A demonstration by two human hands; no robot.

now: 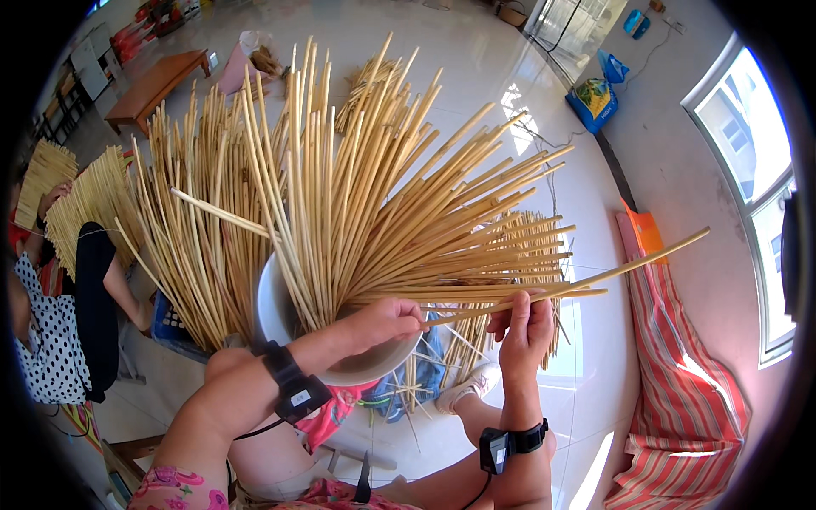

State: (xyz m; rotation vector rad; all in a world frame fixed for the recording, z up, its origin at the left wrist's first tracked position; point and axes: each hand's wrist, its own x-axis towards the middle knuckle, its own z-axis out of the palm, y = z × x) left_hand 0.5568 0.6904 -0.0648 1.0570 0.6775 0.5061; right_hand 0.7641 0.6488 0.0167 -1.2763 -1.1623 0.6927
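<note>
A long pale tan stick [646, 255] slants up to the right across my front. My left hand [387, 325] pinches its lower end, fingers closed. My right hand [525, 336] grips the same stick farther along, thumb and fingers together. Just beyond my hands, a white bucket [276, 310] holds a fanned bunch of similar sticks [357, 212], leaning out in several directions. Another dense bunch [195, 221] stands in a blue crate [170, 327] to the left. A black device is strapped on each of my wrists.
A person [51, 340] sits at far left beside mats of sticks [85, 195]. More sticks lie behind and below the bucket. A low wooden table [157, 81] stands at back left, a blue bag [591, 102] by the back wall, and striped cloth [680, 408] beside the window wall.
</note>
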